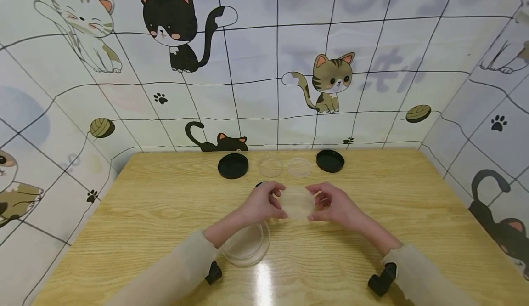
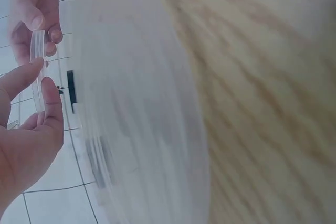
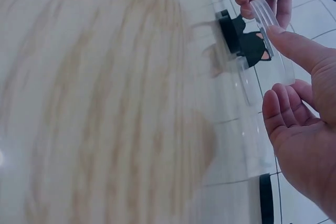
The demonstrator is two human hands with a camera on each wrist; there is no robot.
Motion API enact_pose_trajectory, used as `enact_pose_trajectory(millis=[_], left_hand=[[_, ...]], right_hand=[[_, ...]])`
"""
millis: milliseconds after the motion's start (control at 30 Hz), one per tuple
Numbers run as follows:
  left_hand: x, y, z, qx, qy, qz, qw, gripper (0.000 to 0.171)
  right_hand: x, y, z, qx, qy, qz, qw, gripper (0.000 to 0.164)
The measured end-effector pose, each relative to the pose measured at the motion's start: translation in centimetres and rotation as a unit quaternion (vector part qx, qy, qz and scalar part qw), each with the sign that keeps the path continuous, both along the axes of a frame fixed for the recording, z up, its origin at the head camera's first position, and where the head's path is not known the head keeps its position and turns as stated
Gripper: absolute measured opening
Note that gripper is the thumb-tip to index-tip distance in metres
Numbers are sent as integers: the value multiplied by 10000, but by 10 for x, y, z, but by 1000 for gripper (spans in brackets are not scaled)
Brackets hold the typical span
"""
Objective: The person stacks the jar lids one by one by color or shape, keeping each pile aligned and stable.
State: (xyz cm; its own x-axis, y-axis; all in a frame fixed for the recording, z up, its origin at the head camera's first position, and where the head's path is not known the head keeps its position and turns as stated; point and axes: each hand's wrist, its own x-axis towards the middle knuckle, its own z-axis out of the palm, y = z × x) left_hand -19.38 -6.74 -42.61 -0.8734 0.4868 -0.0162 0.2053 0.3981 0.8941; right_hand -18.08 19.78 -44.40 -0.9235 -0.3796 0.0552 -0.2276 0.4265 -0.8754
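A clear, shallow petri dish (image 1: 296,202) is held above the table between both hands. My left hand (image 1: 264,202) pinches its left edge between thumb and fingers. On the opposite edge, my right hand (image 1: 335,207) grips it the same way. Seen edge-on in the right wrist view, the petri dish (image 3: 281,59) shows a thin double rim. A larger clear round dish (image 1: 244,260) lies on the table under the left forearm, partly covered by it. Something small and black (image 1: 258,184) shows behind the left hand, mostly hidden.
Along the back of the wooden table (image 1: 165,214) lie a black round lid (image 1: 233,166), a clear disc (image 1: 270,166), another clear disc (image 1: 299,167) and a second black lid (image 1: 330,161). A cat-patterned sheet (image 1: 256,99) stands behind and at both sides.
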Motion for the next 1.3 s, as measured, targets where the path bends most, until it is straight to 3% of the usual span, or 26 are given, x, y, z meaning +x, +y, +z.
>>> enact_pose_trajectory(millis=[233,433,867,1300], left_hand=[[12,-20,3,474,-127,72,9988,66],[27,-40,5,772,-332,196,9963,65],[53,-90,-1,737,-547,846,9922,68],[75,-116,-1,580,-660,1015,9910,70]], right_hand=[[7,-15,9,-280,278,311,9987,68],[12,-33,11,-180,304,515,9980,68],[12,-89,9,-182,20,1022,9946,69],[18,-118,1,-197,-91,1326,9909,67]])
